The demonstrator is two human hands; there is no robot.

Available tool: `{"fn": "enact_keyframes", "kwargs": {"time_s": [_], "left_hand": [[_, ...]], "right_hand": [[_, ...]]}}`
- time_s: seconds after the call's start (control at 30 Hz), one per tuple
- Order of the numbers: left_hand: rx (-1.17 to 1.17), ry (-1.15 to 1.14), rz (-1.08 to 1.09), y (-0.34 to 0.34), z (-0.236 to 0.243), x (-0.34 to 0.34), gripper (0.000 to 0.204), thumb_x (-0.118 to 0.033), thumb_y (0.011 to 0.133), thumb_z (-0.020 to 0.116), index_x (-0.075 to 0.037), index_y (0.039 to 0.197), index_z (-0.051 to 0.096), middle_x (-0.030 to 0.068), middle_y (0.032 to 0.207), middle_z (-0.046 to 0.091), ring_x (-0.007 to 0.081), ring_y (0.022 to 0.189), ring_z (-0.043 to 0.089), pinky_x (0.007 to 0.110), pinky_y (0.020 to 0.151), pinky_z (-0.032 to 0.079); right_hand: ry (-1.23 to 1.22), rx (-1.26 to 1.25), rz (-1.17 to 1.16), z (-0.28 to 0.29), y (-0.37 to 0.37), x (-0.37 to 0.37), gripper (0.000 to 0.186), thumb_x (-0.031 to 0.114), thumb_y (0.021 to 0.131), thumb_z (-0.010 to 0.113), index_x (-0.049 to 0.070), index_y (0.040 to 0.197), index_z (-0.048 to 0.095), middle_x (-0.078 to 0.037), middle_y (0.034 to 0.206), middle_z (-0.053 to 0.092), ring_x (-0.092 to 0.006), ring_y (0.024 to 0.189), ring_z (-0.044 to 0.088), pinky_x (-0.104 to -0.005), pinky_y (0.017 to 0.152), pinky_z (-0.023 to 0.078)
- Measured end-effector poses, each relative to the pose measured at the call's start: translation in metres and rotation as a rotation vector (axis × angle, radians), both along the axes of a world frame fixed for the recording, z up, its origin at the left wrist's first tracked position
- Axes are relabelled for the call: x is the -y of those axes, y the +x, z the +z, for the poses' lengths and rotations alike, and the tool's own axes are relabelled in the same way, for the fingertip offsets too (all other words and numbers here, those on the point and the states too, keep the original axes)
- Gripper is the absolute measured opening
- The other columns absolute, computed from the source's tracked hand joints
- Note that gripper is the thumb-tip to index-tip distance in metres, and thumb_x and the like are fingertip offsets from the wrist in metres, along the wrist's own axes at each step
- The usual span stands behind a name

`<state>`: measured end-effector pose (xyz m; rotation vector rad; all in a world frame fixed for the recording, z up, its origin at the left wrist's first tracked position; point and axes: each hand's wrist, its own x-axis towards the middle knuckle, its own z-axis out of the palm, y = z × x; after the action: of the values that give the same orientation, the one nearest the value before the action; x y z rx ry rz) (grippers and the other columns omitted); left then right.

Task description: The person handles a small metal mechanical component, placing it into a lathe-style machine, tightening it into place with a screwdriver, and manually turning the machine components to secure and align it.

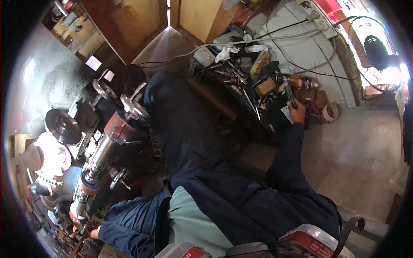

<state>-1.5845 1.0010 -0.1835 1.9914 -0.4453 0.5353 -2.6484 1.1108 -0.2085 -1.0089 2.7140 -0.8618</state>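
My right hand point(297, 113) reaches out to the right, over a cluttered bench. Its fingers are closed round a slim dark green object point(291, 98) with a paler end, too small to name. Beside it lie a brown bottle point(302, 81) with a white cap, a cardboard box point(266, 87) and a roll of tape point(330, 112). At the lower left my left hand point(94, 232) is by the end of a lathe point(101, 150), next to a dark red part point(76, 213). Its fingers are mostly hidden, so their hold cannot be made out.
Hand wheels point(134, 106) stick out from the lathe close to my knee. Metal tools point(234, 77) and a white rag point(226, 53) crowd the bench. Cables point(258, 39) run across to a wall socket point(322, 26). A fan point(374, 51) stands at the far right.
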Motion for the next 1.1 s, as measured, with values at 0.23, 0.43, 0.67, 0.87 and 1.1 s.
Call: {"fn": "enact_keyframes", "kwargs": {"time_s": [0.23,0.43,0.67,0.87,1.1], "left_hand": [[0.008,0.0,0.019,0.004,0.001,-0.007,0.05,-0.033,0.109,0.042,0.005,0.094,0.07,0.0163,0.091,0.075,0.0249,0.083,0.072,0.039,0.077,0.059],[0.015,-0.011,0.028,0.0,0.002,-0.01,0.054,-0.035,0.109,0.04,0.006,0.093,0.071,0.0168,0.09,0.075,0.0252,0.081,0.073,0.039,0.075,0.06],[0.019,-0.044,0.075,0.003,0.006,-0.031,0.058,-0.037,0.11,0.037,0.006,0.092,0.072,0.0174,0.089,0.076,0.0255,0.079,0.074,0.039,0.072,0.061],[0.081,-0.184,0.277,-0.027,0.039,-0.034,0.061,-0.039,0.111,0.035,0.006,0.091,0.072,0.0179,0.088,0.077,0.0258,0.077,0.075,0.039,0.07,0.062],[0.116,-0.502,-0.136,-0.124,0.047,0.001,0.047,-0.034,0.111,0.049,0.007,0.096,0.066,0.0149,0.085,0.074,0.0206,0.072,0.07,0.03,0.069,0.056]], "right_hand": [[0.411,0.026,-0.119,-0.102,-0.011,-0.079,0.059,0.046,0.084,0.083,0.008,0.127,0.073,-0.019,0.125,0.072,-0.0384,0.116,0.067,-0.0519,0.1,0.052],[0.469,-0.069,-0.214,-0.107,0.009,-0.072,0.051,0.039,0.082,0.082,0.015,0.126,0.075,-0.014,0.139,0.065,-0.0401,0.128,0.058,-0.0551,0.107,0.047],[0.305,-0.416,-0.368,-0.103,0.065,-0.04,0.046,0.024,0.082,0.073,0.005,0.124,0.073,-0.025,0.133,0.065,-0.0416,0.129,0.056,-0.055,0.113,0.041],[-0.101,-0.698,-0.062,-0.06,0.083,0.053,0.035,0.013,0.086,0.066,-0.001,0.117,0.072,-0.024,0.11,0.068,-0.0417,0.106,0.061,-0.0532,0.098,0.046],[-0.661,-0.608,0.546,0.088,0.268,0.217,0.025,0.008,0.095,0.061,-0.001,0.116,0.073,-0.02,0.112,0.069,-0.0379,0.107,0.064,-0.0471,0.092,0.052]]}}
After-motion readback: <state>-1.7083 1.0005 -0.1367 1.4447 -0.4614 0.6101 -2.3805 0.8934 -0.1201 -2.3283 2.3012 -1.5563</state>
